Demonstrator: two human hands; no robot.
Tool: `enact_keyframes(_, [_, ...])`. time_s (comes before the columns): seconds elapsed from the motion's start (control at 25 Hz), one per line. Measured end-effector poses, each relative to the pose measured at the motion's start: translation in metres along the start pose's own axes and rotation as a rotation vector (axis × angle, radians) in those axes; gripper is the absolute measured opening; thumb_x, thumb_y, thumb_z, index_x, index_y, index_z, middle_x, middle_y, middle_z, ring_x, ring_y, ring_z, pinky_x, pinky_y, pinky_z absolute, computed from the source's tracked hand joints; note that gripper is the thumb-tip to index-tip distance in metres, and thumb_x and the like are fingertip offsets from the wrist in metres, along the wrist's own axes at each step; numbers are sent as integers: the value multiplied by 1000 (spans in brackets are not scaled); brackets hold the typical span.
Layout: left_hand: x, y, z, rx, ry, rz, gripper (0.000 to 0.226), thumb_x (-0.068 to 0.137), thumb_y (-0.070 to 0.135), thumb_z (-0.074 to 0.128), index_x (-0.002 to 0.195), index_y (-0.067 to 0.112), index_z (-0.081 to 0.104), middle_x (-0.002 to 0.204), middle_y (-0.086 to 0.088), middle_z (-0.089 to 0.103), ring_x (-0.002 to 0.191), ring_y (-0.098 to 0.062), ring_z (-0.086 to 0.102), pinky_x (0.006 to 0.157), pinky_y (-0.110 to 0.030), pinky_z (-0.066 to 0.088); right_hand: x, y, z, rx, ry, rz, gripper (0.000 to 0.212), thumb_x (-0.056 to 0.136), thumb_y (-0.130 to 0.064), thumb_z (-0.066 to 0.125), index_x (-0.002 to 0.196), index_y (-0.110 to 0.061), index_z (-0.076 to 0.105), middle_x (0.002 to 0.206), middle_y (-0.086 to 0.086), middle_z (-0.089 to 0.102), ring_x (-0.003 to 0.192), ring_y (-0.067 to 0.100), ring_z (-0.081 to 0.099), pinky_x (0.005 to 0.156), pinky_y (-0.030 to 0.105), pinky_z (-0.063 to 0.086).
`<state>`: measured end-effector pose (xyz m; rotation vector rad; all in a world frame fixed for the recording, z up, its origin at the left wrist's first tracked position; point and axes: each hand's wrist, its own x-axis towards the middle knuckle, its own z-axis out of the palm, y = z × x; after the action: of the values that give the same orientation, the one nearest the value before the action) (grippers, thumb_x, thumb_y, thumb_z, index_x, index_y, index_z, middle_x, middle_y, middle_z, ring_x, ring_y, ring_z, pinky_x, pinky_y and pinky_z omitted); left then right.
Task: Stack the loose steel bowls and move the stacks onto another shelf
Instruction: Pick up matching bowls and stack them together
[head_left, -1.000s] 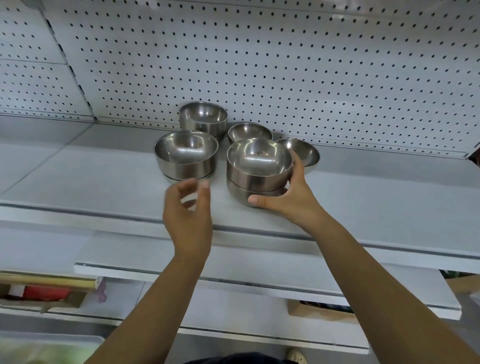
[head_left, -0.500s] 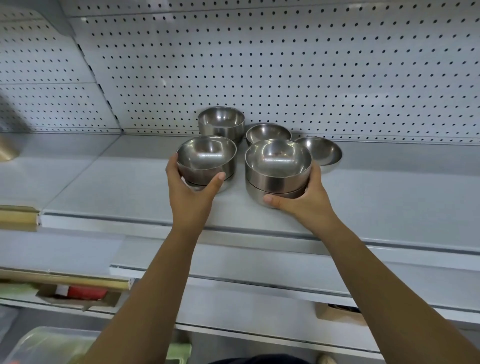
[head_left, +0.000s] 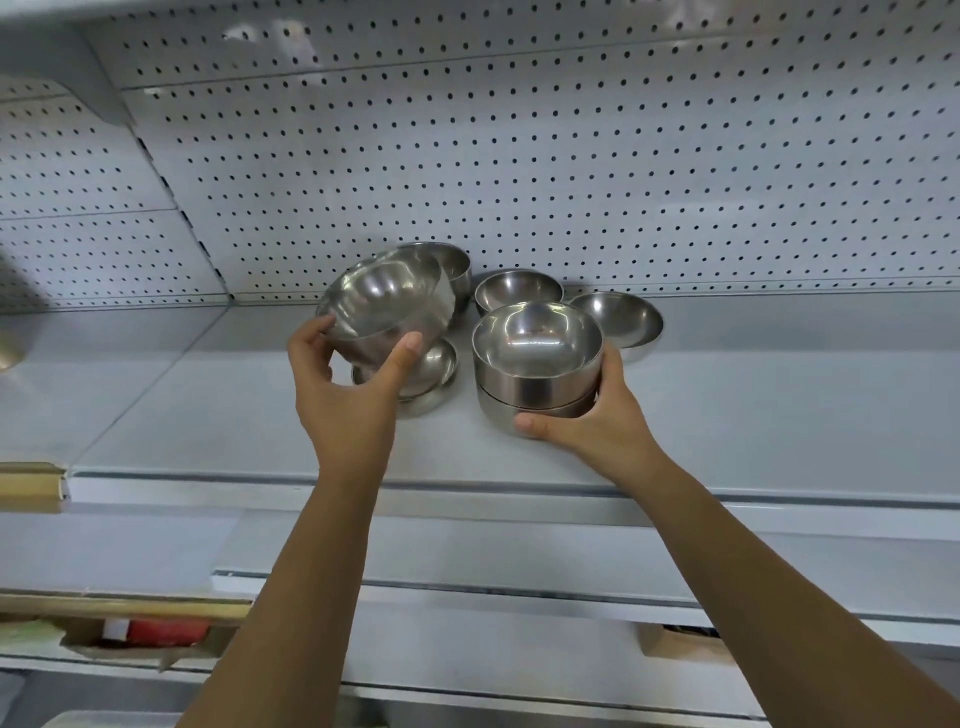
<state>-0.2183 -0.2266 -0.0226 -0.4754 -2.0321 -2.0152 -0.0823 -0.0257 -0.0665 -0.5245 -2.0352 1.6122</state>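
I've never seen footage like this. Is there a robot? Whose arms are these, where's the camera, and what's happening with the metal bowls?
No robot: these are a person's bare arms, filmed by a wide-angle camera worn on the head, looking forward and down. The left hand grips a tilted steel bowl, raised above a shallow bowl on the white shelf. The right hand wraps round a stack of two bowls standing on that shelf. Three more bowls sit behind, near the pegboard wall: a deep one, a small one and a wide shallow one.
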Motion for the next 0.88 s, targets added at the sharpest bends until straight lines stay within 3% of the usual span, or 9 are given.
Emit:
enact_keyframes(0.08, [4,18,1,-51,-59,21,67,71,42,91,125,30,53,124,-6,66,119,-18,62,95,-12,46,0,-1,0,0,-10,-2,116,58,-33,102,149,-43,32,133,-21,60,120,-4,60,92,17,52])
enact_keyframes(0.24, [9,38,8,-57,-297,24,60,68,42,91,114,33,54,115,0,72,110,-19,68,102,-47,53,1,1,-1,8,-19,-10,117,56,-31,103,148,-43,33,133,-22,62,120,-4,61,96,18,53])
enact_keyframes(0.36, [9,41,17,1,-458,24,61,68,37,93,114,31,54,114,3,73,109,-18,68,100,-48,53,0,0,-2,17,-22,-20,115,55,-30,104,146,-41,35,132,-21,63,118,-6,62,95,18,55])
enact_keyframes(0.48, [13,37,25,41,-565,1,68,59,49,92,114,34,54,116,4,74,113,-17,67,104,-45,51,1,0,-3,25,-33,-23,114,56,-30,104,147,-39,35,135,-20,62,121,-3,62,98,22,56])
enact_keyframes(0.68, [24,34,34,49,-704,13,65,64,37,95,114,30,54,115,1,75,110,-15,67,98,-35,52,1,1,-4,41,-35,-30,116,57,-27,103,150,-38,35,137,-18,62,122,-1,62,98,24,56])
enact_keyframes(0.88, [25,30,39,23,-773,-14,72,60,39,94,119,26,54,119,-1,74,116,-22,67,106,-42,51,0,2,-4,38,-28,-26,113,59,-25,103,149,-36,35,136,-17,63,124,2,62,100,27,56])
